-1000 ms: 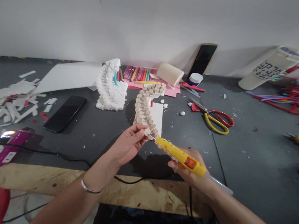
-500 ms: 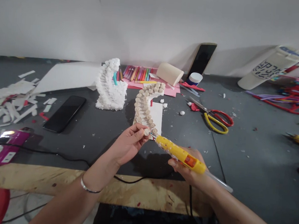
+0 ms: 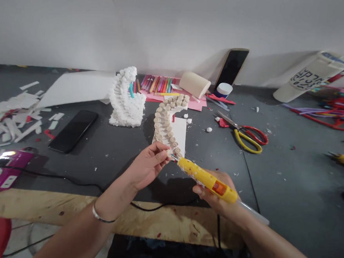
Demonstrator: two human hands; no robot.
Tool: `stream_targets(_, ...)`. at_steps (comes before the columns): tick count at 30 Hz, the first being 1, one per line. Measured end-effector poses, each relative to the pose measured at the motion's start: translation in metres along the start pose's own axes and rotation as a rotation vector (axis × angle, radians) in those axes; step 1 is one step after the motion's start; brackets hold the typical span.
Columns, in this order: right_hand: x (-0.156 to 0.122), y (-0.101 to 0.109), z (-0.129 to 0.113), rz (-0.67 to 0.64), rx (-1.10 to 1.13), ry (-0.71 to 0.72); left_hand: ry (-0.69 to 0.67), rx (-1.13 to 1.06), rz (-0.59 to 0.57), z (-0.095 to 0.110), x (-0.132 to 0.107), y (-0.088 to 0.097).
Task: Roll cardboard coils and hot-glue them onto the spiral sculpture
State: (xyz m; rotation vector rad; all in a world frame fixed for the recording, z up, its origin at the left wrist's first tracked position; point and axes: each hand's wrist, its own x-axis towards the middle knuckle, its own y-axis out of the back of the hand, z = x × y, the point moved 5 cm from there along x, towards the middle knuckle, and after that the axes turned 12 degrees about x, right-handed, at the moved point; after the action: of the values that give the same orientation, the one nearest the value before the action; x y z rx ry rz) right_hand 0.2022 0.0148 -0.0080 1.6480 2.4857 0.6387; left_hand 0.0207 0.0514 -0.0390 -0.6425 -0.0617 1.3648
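My left hand [image 3: 149, 162] pinches a small rolled beige paper coil [image 3: 168, 153] between thumb and fingertips. My right hand [image 3: 219, 191] is wrapped round a yellow hot glue gun [image 3: 206, 178], a clear glue stick [image 3: 254, 213] sticking out of its back. The gun's nozzle is right at the coil; whether it touches I cannot tell. Just beyond my hands stands a curved arch [image 3: 163, 120] covered in rows of such coils, on a white card base [image 3: 179, 135]. Left of it stands a similar curved piece [image 3: 126, 102] covered in white crumbly bits.
Scissors [image 3: 248, 138] with red and yellow handles lie to the right. A black phone [image 3: 74, 131], a purple power strip [image 3: 7, 170] and white scraps [image 3: 10, 117] lie left. Crayons [image 3: 157, 84], a beige roll [image 3: 194, 84] and a leaning phone [image 3: 232, 68] are behind. A black cable [image 3: 151, 210] crosses the front.
The glue gun's nozzle has shifted slightly left over the coil, its body tipping a little. The coil has turned slightly in my left hand. The other things stay put.
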Motion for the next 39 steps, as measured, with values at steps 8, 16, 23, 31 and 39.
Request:
stream_targets(8, 0.0011, -0.0009, 0.0006, -0.039, -0.002, -0.045, -0.007, 0.021, -0.043, -0.0015, 0.0001, 0.0000)
stream_targets(16, 0.0003, -0.0026, 0.0004, -0.080, 0.033, -0.065, 0.011, 0.005, -0.011, -0.0010, 0.0003, 0.0011)
stream_targets(23, 0.0022, -0.0014, -0.0041, -0.077, 0.034, -0.074, 0.014, -0.009, 0.003, -0.0011, 0.0005, 0.0032)
stream_targets(31, 0.0026, -0.0028, -0.0019, -0.091, 0.040, -0.073, 0.027, -0.023, 0.007, 0.0019, 0.0003, 0.0017)
stream_targets(39, 0.0015, -0.0032, 0.0020, -0.074, 0.081, -0.148, 0.007, -0.024, -0.019, 0.0027, 0.0004, 0.0022)
